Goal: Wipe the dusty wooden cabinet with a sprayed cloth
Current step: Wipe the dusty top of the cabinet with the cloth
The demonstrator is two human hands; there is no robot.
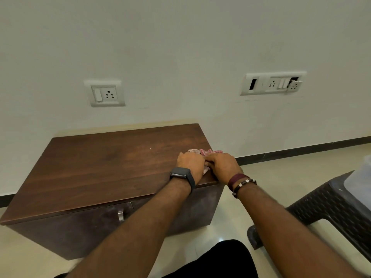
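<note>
Both hands (207, 164) on cloth (208, 152), cabinet (104, 167) rt edge

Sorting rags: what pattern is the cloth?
Pink-and-white checks on the cloth, seen in the head view.

One wooden cabinet (104, 169) stands at the centre with one metal handle (120, 215) on its front, and one pink cloth (204, 152) lies on its top under two hands, the left (191, 164) and the right (222, 165). Two socket plates are on the wall, one at eleven o'clock (105, 94) and one at two o'clock (273, 83). One smartwatch (181, 174), one set of wrist bands (240, 182) and one dark woven stool (329, 211) at four o'clock complete the count.
</note>
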